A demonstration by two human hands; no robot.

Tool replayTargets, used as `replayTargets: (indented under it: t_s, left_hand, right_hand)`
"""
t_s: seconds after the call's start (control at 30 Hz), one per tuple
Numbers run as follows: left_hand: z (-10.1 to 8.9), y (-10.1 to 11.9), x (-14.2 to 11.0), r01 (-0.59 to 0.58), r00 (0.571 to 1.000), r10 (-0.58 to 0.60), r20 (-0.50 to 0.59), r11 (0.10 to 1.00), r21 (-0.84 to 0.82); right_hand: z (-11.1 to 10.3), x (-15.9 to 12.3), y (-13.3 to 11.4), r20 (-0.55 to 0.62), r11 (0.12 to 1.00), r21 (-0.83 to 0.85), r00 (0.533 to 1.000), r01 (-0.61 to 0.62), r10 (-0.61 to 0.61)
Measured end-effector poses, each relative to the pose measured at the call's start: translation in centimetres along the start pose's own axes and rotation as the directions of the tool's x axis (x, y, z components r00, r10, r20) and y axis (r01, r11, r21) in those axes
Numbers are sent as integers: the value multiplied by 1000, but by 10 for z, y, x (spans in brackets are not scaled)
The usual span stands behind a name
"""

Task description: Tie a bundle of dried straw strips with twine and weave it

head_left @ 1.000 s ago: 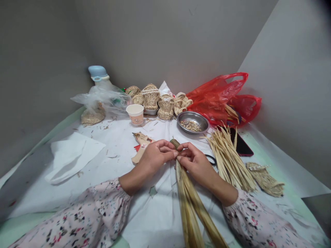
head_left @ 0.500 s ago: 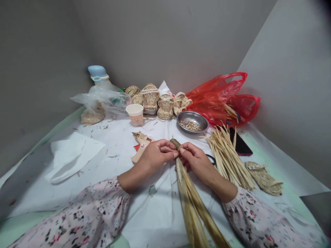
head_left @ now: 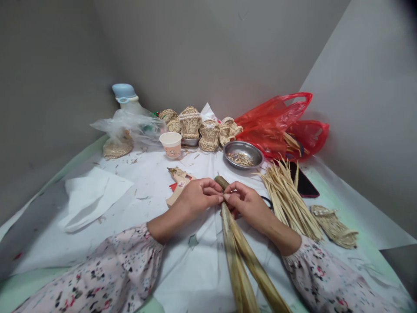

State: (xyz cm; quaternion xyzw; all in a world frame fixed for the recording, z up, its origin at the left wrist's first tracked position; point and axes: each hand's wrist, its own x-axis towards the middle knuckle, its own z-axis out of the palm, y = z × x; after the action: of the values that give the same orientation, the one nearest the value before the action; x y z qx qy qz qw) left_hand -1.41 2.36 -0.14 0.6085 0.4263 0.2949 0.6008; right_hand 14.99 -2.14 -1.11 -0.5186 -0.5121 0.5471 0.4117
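Two dried strips (head_left: 236,261) are extending toward you while your left hand (head_left: 197,195) and right hand (head_left: 249,202) are pinching their upper ends beside a brown-green roll (head_left: 221,182).

From my remote post, I see open tabletop (head_left: 150,178) between the folded white sheet (head_left: 114,187) and the left hand (head_left: 200,193), and a gap parting paper cup (head_left: 171,145) from metal bowl (head_left: 250,150). Woven pieces (head_left: 190,124) wall off the rear; a straw bundle (head_left: 289,200) blocks the right hand's (head_left: 244,200) outer side. Leaf strips (head_left: 239,265) split the near space.
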Motion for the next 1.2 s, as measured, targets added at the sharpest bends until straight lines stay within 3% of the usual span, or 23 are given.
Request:
replayTargets:
  t_s: [0.5,0.87,1.2]
  left_hand:
    - [1,5,-1,32,999,-32,-7,999,-42]
    - [-1,-4,1,8,1000,-8,-2,1000,-15]
    - [1,-5,1,-38,999,39,-5,999,27]
  right_hand:
    - [0,-1,0,2,1000,7,1000,11,-11]
    - [1,-1,4,38,988,-88,992,123,-121]
    - [1,0,7,18,983,-119,990,142,-141]
